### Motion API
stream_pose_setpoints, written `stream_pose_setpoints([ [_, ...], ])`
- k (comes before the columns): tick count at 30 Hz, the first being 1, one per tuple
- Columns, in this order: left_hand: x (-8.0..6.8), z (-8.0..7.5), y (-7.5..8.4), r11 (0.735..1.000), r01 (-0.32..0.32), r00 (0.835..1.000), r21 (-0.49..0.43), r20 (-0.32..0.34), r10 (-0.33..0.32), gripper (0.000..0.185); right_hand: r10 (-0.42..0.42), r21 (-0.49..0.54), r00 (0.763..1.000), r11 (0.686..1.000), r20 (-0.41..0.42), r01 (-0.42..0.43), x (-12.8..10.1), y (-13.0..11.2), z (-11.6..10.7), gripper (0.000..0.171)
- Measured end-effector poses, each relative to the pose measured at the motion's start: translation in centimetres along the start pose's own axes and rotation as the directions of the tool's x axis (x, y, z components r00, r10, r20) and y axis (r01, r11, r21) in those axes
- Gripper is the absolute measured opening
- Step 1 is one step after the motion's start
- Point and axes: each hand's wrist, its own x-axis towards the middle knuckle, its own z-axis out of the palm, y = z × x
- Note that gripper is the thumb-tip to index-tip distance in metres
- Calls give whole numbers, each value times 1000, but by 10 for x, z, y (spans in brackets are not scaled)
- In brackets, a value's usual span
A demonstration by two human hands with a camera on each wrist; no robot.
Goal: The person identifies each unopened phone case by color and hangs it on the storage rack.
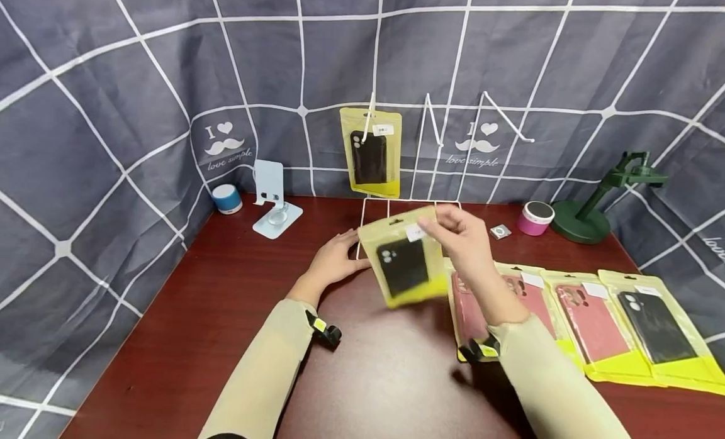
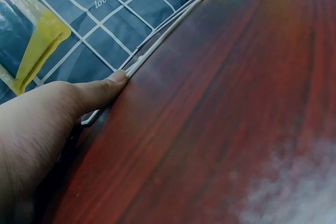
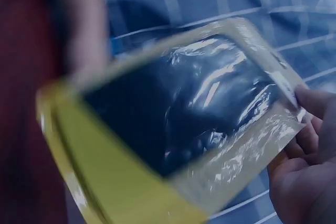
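Up off the table, my right hand (image 1: 467,238) pinches the upper right corner of a packaged black phone case (image 1: 402,266). The clear bag has a yellow bottom band and a white label; in the right wrist view the bag (image 3: 199,103) tilts, its corner between thumb and fingers. My left hand (image 1: 333,258) rests at the left side of a white wire display rack (image 1: 419,201), thumb (image 2: 113,80) pressing on its bottom wire; its other fingers are hidden in the left wrist view. From the rack's left hook hangs another packaged black phone case (image 1: 370,156).
To the right lie several packaged phone cases, including a pink one (image 1: 595,326) and a black one (image 1: 657,326). Along the back stand a blue speaker (image 1: 227,200), a phone stand (image 1: 277,216), a pink speaker (image 1: 535,220) and a green stand (image 1: 583,219).
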Motion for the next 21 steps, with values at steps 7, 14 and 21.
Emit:
stream_pose_setpoints([
  [7,-1,-1,-1,1000,13,1000,-13,14,-13,91,-464,126,879,871,-110,475,56,-62,44,14],
  [14,3,6,0,990,-13,999,-143,-42,7,71,-317,110,926,933,-203,343,81,-62,80,15],
  [21,0,-1,-2,999,54,998,-8,41,-54,91,-181,173,930,954,-320,246,89,-52,81,11],
])
